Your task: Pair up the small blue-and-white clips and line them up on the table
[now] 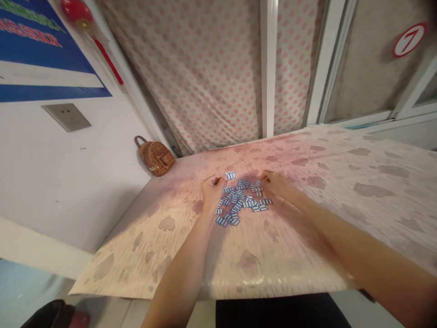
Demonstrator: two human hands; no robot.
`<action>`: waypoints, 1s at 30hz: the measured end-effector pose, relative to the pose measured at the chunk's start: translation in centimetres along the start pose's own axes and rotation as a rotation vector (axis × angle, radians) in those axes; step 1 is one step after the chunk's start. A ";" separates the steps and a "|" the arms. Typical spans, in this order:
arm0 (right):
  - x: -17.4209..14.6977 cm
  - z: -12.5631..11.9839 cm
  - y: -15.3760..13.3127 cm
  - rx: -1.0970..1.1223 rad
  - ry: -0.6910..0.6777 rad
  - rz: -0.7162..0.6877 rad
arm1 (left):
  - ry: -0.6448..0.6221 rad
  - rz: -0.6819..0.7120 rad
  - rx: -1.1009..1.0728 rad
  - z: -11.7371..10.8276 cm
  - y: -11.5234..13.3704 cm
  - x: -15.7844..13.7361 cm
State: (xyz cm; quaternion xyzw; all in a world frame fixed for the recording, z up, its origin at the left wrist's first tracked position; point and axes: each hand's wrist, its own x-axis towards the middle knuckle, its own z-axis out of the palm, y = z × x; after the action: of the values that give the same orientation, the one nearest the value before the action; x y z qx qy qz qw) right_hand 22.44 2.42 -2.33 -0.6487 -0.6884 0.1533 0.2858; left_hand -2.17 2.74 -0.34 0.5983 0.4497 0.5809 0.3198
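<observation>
A loose pile of small blue-edged white rectangular pieces [235,200] lies on the table, many overlapping at odd angles. My left hand [212,187] is at the pile's upper left, its fingers bent and closed together. Just beyond its fingertips is a short row of the same pieces [230,175], laid side by side. At the pile's upper right, my right hand [273,183] has thumb and fingers pinched beside a few pieces. Whatever either hand pinches is too small or hidden to make out.
A patterned plastic cloth [307,255] covers the table. A small brown backpack-shaped bag [157,157] leans against the wall at the back left corner. Behind the table hangs a dotted curtain [211,68]. A wall socket [66,117] is at left.
</observation>
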 end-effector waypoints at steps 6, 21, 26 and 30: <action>-0.9 -0.2 -0.5 -0.150 -0.070 0.030 | -0.003 -0.009 -0.001 0.1 -0.4 0.0; -0.9 0.5 -1.3 0.130 -0.076 -0.137 | -0.014 -0.010 0.034 0.3 0.3 -0.5; -1.8 1.1 -2.5 0.204 -0.278 -0.241 | -0.013 -0.016 0.027 0.5 0.5 -0.6; -1.6 0.9 -2.7 0.328 -0.294 -0.224 | -0.018 -0.009 0.015 0.5 0.5 -0.7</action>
State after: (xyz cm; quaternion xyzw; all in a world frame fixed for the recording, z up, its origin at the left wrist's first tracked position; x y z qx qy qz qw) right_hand 19.74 0.68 -1.75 -0.4839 -0.7561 0.3232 0.2995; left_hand -1.53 2.00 -0.20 0.6038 0.4539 0.5707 0.3220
